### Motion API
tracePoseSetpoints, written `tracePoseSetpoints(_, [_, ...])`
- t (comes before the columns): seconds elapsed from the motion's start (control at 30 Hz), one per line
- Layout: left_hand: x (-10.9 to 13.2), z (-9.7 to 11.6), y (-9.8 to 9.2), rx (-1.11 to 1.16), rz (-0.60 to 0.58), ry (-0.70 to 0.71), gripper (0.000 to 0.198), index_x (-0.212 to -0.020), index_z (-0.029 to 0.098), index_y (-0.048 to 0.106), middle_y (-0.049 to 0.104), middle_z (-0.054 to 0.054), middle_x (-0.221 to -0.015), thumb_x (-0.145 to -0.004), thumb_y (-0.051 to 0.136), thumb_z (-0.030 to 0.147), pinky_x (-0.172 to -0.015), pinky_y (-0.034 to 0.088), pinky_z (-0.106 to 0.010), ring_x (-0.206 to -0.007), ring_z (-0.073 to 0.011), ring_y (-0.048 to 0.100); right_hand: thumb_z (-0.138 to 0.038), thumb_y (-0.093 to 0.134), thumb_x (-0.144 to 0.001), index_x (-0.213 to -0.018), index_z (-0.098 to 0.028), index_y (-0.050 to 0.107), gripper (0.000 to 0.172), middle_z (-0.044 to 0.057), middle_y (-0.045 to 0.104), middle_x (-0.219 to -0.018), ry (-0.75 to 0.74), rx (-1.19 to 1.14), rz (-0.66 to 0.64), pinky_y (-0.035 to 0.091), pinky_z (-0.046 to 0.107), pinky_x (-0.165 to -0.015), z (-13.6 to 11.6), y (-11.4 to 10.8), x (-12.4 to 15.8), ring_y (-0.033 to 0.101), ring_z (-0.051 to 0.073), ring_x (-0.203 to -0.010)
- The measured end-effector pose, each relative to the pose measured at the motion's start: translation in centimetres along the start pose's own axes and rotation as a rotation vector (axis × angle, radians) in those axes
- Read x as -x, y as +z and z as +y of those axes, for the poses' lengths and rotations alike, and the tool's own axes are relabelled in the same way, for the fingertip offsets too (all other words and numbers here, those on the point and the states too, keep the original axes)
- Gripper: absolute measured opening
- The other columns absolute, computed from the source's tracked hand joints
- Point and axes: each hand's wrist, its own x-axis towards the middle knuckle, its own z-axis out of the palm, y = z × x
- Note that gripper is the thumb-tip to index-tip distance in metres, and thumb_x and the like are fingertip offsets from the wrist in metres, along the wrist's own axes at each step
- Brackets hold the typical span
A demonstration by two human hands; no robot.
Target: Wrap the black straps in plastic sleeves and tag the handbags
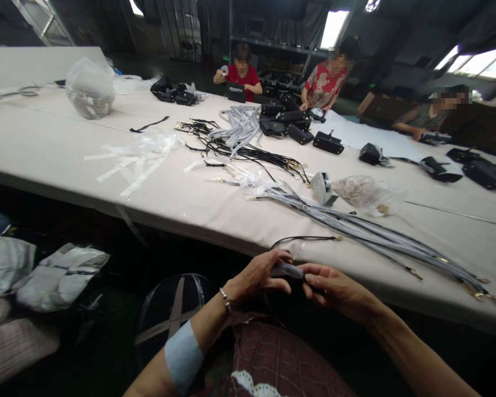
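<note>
Just in front of the table's near edge, both my hands are on a strap in pale translucent plastic wrap [288,270]. My left hand [258,278] curls around one end of the wrap, its thumb standing apart below. The other end is pinched between the thumb and fingers of my right hand [334,289]. Close above my hands, a thin black strap [303,239] with a gold clasp lies along the table edge. Beyond it, a long bundle of grey-wrapped straps [355,223] with gold-coloured ends stretches to the right.
On the cream-covered table [182,212] are a tape dispenser [324,189], loose clear strips [136,160], black straps [248,151], black bags [289,121] and a filled plastic bag [91,88]. Several people sit across it. A round stool [171,309] stands at left below.
</note>
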Motion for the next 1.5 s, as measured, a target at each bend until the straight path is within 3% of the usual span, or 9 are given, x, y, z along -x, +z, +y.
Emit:
tracePoseSetpoints(0.07, [0.2, 0.1, -0.7, 0.041, -0.068, -0.108, 0.032, -0.113, 0.019, 0.063, 0.067, -0.003, -0.095, -0.092, 0.059, 0.043, -0.077, 0.048, -0.025, -0.085, -0.0162, 0.06, -0.046, 0.072, -0.082, -0.108, -0.015, 0.067, 0.041, 0.001, 0.064, -0.075, -0.021, 0.143, 0.074, 0.028, 0.018, -0.05, -0.3, -0.1, 0.0, 0.044, 0.005, -0.052])
tracePoseSetpoints(0.17, [0.4, 0.3, -1.1, 0.073, -0.163, -0.221, 0.029, -0.101, 0.017, 0.068, 0.062, 0.001, -0.074, -0.096, 0.051, 0.04, -0.062, 0.041, -0.02, -0.066, -0.0113, 0.053, -0.046, 0.063, -0.085, -0.1, -0.017, 0.067, 0.034, 0.002, 0.065, -0.076, -0.042, 0.493, 0.181, 0.034, 0.023, -0.052, -0.5, 0.5, 0.0, 0.048, 0.01, -0.054])
tracePoseSetpoints(0.37, [0.5, 0.8, -1.0, -0.048, -0.15, -0.172, 0.027, -0.108, 0.019, 0.068, 0.069, -0.002, -0.09, -0.094, 0.054, 0.037, -0.071, 0.043, -0.021, -0.078, -0.0139, 0.059, -0.037, 0.054, -0.09, -0.091, -0.022, 0.068, 0.02, 0.002, 0.067, -0.08, -0.193, 1.0, 0.321, 0.042, 0.031, -0.069, -1.1, 2.4, -0.4, 0.06, 0.02, -0.075])
tracePoseSetpoints(0.63, [1.1, -0.5, -2.2, -0.034, -0.039, -0.086, 0.021, -0.105, 0.02, 0.068, 0.068, -0.004, -0.103, -0.094, 0.057, 0.034, -0.089, 0.046, -0.026, -0.096, -0.0168, 0.061, -0.047, 0.061, -0.089, -0.134, -0.018, 0.053, 0.054, 0.007, 0.068, -0.106, 0.011, 0.445, -0.115, 0.045, 0.029, -0.07, -1.1, 0.6, -0.8, 0.062, 0.015, -0.072])
tracePoseSetpoints(0.83, [1.8, -0.1, -1.1, -0.266, 0.363, -0.095, 0.018, -0.089, 0.019, 0.064, 0.064, -0.006, -0.096, -0.088, 0.065, 0.036, -0.088, 0.045, -0.032, -0.093, -0.0196, 0.057, -0.045, 0.068, -0.083, -0.136, -0.019, 0.052, 0.061, 0.007, 0.068, -0.105, -0.047, 0.319, 0.04, 0.045, 0.028, -0.062, 1.1, 2.0, -2.7, 0.057, 0.01, -0.058])
tracePoseSetpoints(1.07, [1.7, 0.5, -0.4, -0.134, 0.302, -0.365, 0.023, -0.081, 0.019, 0.057, 0.061, 0.001, -0.075, -0.085, 0.065, 0.041, -0.066, 0.043, -0.025, -0.069, -0.014, 0.054, -0.031, 0.063, -0.083, -0.124, -0.021, 0.062, 0.042, 0.002, 0.068, -0.099, -0.137, 0.554, 0.091, 0.049, 0.028, -0.063, 1.6, 4.2, -4.5, 0.06, 0.012, -0.061])
tracePoseSetpoints(1.27, [2.0, -0.2, -1.0, -0.21, 0.325, -0.358, 0.01, -0.091, 0.02, 0.058, 0.063, -0.004, -0.099, -0.092, 0.051, 0.026, -0.075, 0.045, -0.027, -0.081, -0.0156, 0.059, -0.054, 0.059, -0.088, -0.137, -0.016, 0.052, 0.062, 0.008, 0.072, -0.098, -0.089, 0.503, 0.014, 0.047, 0.032, -0.069, 1.2, 3.9, -5.4, 0.061, 0.016, -0.068])
tracePoseSetpoints(1.43, [2.3, -0.7, -1.5, 0.029, 0.052, -0.469, 0.019, -0.098, 0.021, 0.052, 0.06, 0.002, -0.074, -0.098, 0.039, 0.035, -0.056, 0.041, -0.024, -0.059, -0.0132, 0.057, -0.056, 0.063, -0.085, -0.125, -0.019, 0.061, 0.055, 0.008, 0.073, -0.101, -0.035, 0.377, 0.009, 0.045, 0.03, -0.069, 0.6, 3.3, -5.2, 0.059, 0.014, -0.068])
tracePoseSetpoints(1.5, [2.2, -0.7, -1.5, 0.002, 0.058, -0.466, 0.018, -0.096, 0.021, 0.051, 0.057, 0.003, -0.069, -0.097, 0.041, 0.036, -0.055, 0.038, -0.024, -0.057, -0.0129, 0.055, -0.06, 0.068, -0.079, -0.11, -0.017, 0.067, 0.054, 0.007, 0.073, -0.091, 0.022, 0.356, 0.04, 0.042, 0.028, -0.064, 0.6, 2.8, -5.0, 0.058, 0.013, -0.065])
